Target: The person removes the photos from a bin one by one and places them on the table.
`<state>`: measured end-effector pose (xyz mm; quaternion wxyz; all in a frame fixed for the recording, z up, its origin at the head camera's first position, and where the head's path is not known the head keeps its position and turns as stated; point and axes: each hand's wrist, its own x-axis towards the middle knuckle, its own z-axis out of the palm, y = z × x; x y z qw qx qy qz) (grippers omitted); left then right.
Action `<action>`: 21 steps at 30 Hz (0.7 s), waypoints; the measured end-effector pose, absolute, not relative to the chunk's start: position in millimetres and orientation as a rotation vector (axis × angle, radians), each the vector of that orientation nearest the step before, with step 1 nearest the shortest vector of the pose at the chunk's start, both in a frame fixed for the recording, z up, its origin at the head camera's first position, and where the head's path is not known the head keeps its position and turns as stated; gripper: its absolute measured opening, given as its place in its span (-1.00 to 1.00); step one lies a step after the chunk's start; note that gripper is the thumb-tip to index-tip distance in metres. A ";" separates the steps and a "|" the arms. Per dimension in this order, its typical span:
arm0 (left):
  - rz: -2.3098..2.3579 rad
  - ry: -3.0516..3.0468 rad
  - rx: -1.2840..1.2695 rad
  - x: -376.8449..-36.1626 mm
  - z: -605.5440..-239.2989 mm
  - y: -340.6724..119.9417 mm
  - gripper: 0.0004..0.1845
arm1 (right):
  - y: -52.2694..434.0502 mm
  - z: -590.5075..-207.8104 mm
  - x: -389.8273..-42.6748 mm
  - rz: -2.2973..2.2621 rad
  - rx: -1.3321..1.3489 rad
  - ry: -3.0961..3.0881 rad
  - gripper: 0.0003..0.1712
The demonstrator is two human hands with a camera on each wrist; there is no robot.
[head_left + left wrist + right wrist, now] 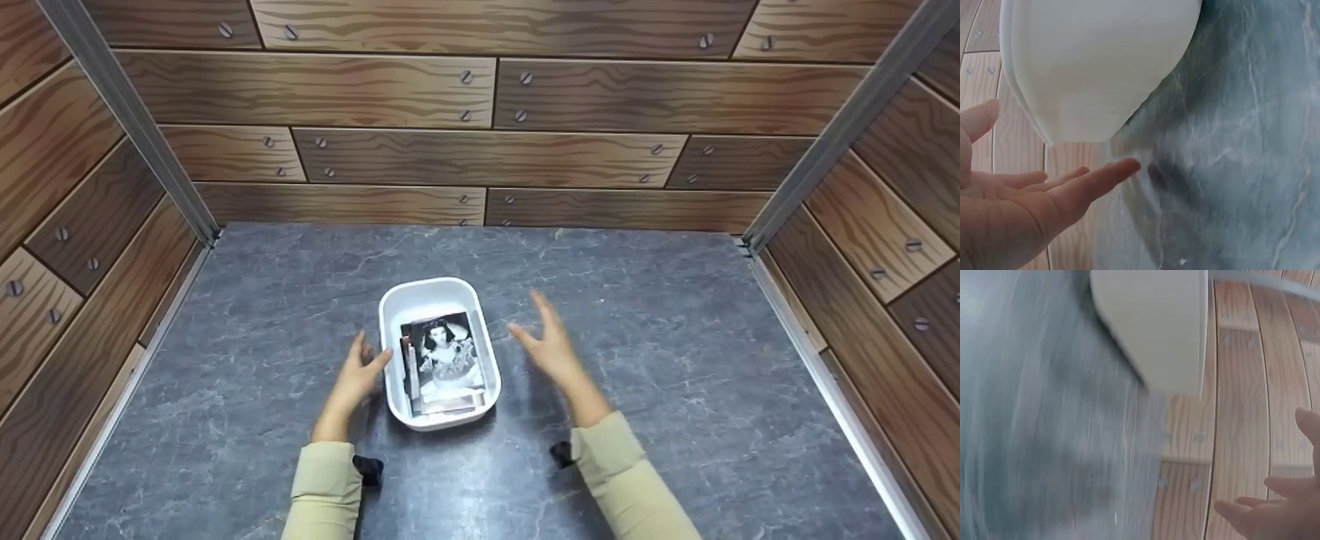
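Note:
A white plastic basin with rounded corners stands on the dark tabletop, left of the middle. Inside it lies a black-and-white photo card of a person, on top of other flat items whose edges show at the left and bottom. My left hand is beside the basin's left wall, fingers spread and thumb tip right at the rim. Off to the right, a gap away from the basin, my right hand has thumb and fingers apart and holds nothing. Both wrist views show the basin's outer wall near loosely extended fingers.
The grey marbled tabletop reaches back to a wood-plank-patterned wall. Similar side walls rise left and right, with metal posts at the back corners. Dark straps show at both cuffs.

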<state>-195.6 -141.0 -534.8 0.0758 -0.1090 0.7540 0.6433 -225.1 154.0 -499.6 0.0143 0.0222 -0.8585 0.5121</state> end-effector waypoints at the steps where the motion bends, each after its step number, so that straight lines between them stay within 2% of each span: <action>1: 1.928 2.227 -0.339 -195.8 -535.4 -141.0 -0.20 | 146.4 -499.2 -223.7 1.632 0.080 -2.650 -0.19; 9: 1.885 2.175 -0.326 -193.6 -539.2 -137.5 -0.32 | 98.9 -499.5 -210.9 1.867 0.183 -2.498 -0.21; 16: 2.018 2.089 -0.286 -193.9 -543.4 -135.0 -0.41 | 81.6 -511.8 -203.4 1.902 0.249 -2.516 -0.26; 21: 2.003 2.085 -0.346 -192.2 -546.5 -137.4 -0.43 | 70.4 -517.8 -200.1 1.903 0.219 -2.654 -0.22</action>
